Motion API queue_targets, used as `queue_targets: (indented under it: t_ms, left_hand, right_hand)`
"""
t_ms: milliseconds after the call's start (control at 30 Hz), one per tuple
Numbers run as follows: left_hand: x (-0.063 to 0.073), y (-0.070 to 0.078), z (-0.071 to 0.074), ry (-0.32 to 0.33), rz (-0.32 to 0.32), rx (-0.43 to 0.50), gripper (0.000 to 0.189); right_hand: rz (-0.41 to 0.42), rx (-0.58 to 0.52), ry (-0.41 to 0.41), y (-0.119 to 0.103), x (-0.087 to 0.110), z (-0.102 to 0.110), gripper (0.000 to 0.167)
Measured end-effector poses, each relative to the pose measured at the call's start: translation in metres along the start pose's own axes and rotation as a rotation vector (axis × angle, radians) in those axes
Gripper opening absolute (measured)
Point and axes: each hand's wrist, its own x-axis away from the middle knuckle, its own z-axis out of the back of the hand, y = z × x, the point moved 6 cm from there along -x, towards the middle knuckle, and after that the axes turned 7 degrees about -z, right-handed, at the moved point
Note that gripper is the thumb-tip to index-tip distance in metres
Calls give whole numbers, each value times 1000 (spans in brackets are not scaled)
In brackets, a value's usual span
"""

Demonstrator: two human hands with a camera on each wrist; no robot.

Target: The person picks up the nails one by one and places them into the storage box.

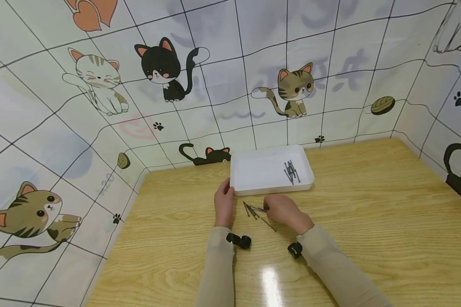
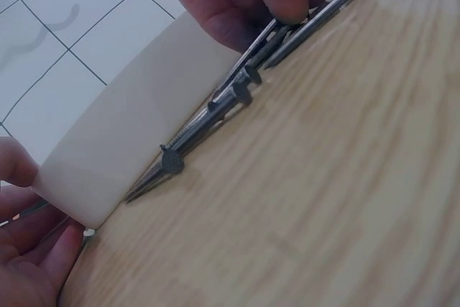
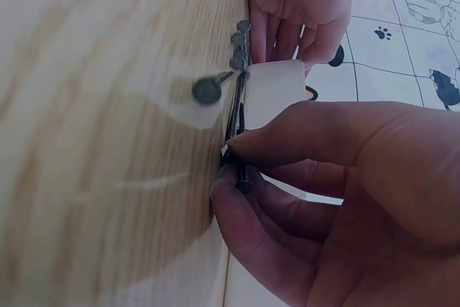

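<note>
My left hand (image 1: 224, 204) holds the front left corner of a shallow white tray (image 1: 253, 172), its thumb and fingers around the corner in the left wrist view. Just in front of the tray, my right hand (image 1: 286, 209) pinches a metal nail (image 3: 244, 185) between thumb and fingertips, low over the wood. Several loose nails (image 2: 208, 120) lie in a small pile between the two hands, their flat heads plain in the left wrist view. A single nail (image 1: 268, 224) points out toward the front from that pile. More nails (image 1: 291, 172) rest inside the tray, on its right side.
The wooden table (image 1: 369, 204) runs up to walls covered with a cat-print sheet (image 1: 223, 98), right behind the tray. Black wrist cameras (image 1: 239, 241) are strapped at both sleeves. A bright reflection shows on the table's front part.
</note>
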Motion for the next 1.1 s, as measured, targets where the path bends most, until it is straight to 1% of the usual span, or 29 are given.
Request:
queue_targets:
  t_ms: [133, 233, 400, 500, 633, 767, 867, 1100]
  left_hand:
    - [2, -2, 1, -5, 8, -14, 39]
    - [4, -3, 1, -8, 12, -11, 38]
    - [3, -4, 1, -7, 9, -23, 38]
    - [2, -4, 1, -1, 14, -34, 38]
    - [1, -4, 2, 4, 13, -33, 38]
    - [1, -2, 1, 5, 10, -21, 38]
    - [0, 0, 1, 8, 5, -17, 38]
    - [0, 2, 0, 7, 6, -11, 37]
  right_hand:
    - [-18, -17, -30, 1, 2, -3, 13]
    - [-14, -28, -37, 1, 3, -4, 15]
    - [14, -38, -40, 0, 4, -2, 16]
    - [45, -41, -50, -1, 4, -1, 14]
    - [62, -69, -96, -1, 4, 2, 14]
    - [44, -120, -171, 2, 4, 3, 24]
    - [27, -144, -205, 5, 3, 4, 32]
    - [29, -171, -209, 10, 3, 8, 41]
